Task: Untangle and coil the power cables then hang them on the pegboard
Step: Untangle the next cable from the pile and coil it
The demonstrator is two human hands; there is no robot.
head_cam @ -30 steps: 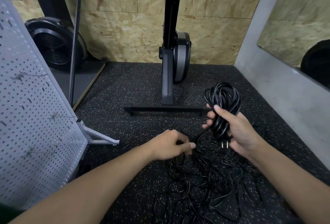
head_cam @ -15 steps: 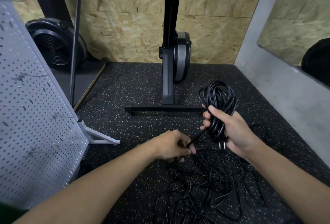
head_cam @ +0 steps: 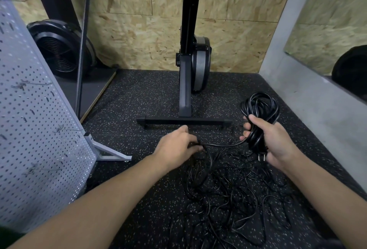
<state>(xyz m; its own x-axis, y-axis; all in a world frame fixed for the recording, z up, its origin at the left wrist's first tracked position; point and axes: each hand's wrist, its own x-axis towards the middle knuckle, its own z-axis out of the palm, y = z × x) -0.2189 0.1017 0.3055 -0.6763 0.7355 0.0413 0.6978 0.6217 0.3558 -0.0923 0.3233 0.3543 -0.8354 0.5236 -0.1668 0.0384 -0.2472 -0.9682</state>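
Holding glossy looped coil (head_cam: 260,108), right hand (head_cam: 277,142) clamps; left hand (head_cam: 176,146) pinches thin strand (head_cam: 222,145).

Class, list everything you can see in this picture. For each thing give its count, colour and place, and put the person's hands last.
coil: one, black, in the right hand
plug: one, black, at the coil's lower end
strand: one, black, running from the coil to the left hand
tangled cables: heap, count unclear, black, on the floor below the hands
pegboard: one, grey, left side
fan: one, black, back left
pole: one, black, in front of the fan
machine: one, black, back centre
floor: one, black with pale specks
wall: one, tan chipboard, back
left hand: one, centre, grips the strand
right hand: one, right, grips the coil
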